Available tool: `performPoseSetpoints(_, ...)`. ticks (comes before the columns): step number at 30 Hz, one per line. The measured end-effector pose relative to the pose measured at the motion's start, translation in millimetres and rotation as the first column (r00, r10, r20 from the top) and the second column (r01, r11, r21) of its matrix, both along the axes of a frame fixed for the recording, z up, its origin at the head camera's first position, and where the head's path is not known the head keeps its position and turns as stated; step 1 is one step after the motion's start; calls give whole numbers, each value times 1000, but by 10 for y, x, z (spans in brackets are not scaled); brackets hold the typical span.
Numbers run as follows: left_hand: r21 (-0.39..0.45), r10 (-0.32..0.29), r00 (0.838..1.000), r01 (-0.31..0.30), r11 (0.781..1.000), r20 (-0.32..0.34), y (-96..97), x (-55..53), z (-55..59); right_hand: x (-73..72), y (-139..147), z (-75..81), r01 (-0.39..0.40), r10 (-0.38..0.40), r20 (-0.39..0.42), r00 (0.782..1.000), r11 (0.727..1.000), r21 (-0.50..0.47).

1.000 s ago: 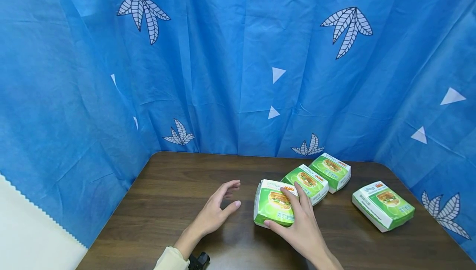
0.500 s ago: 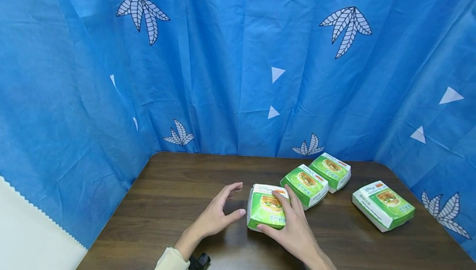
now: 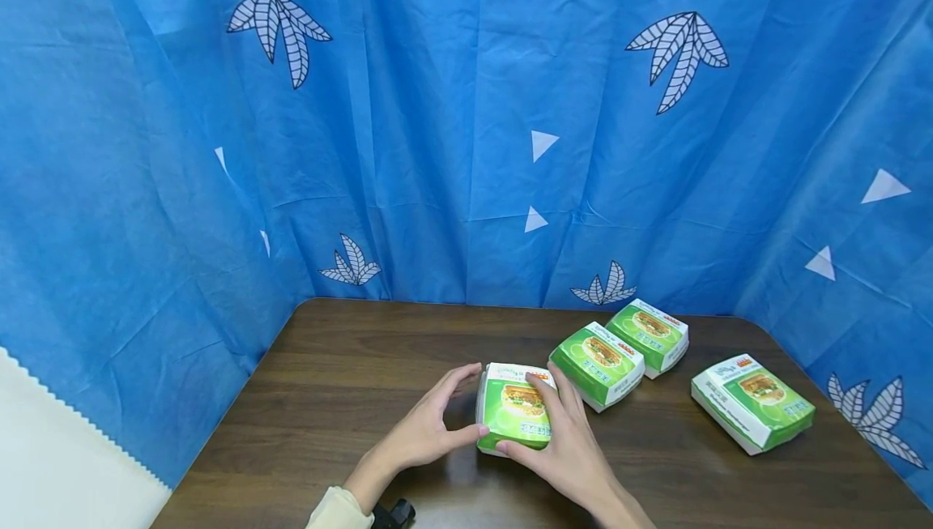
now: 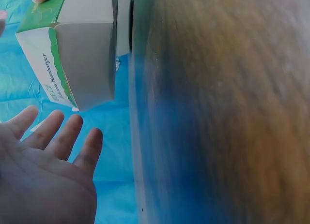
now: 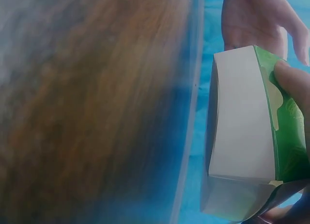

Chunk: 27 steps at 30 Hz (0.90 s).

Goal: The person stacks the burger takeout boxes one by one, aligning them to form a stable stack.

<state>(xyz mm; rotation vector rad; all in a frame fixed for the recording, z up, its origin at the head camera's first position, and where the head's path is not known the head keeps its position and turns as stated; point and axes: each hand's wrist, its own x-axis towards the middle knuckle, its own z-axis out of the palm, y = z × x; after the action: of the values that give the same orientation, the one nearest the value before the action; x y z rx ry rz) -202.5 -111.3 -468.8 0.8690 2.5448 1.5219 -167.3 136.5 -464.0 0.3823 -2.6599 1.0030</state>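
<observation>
— Near the front edge of the table (image 3: 342, 367), about midway along it, what has the person got hold of?

— A green burger box (image 3: 513, 417). The right hand (image 3: 564, 448) is clamped on it, fingers spread over the printed lid and thumb curled against the near side.

— And the left hand (image 3: 430, 428)?

— It's just left of the box, fingers loosely spread and a little bent. The thumb tip meets the box's lower left corner; the fingers reach toward its far left edge. In the left wrist view the palm is plainly open, with the box beyond the fingertips.

— Any other boxes?

— Two boxes (image 3: 598, 362) lie side by side toward the back right, and a fourth box (image 3: 752, 401) sits alone by the right edge, well apart from the hands
</observation>
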Motion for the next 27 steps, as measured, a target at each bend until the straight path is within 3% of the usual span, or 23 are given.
performPoseSetpoints(10, -49, -18, 999, 17, 999, -28, 17, -6, -26, -21, -10, -20, -4, 3, 39, 999, 1000, 16)
performPoseSetpoints(27, -96, -22, 1000, 23, 995, 14, 8, -26, -65, -49, 0, -109, -37, 34, 97, 995, 999, 28)
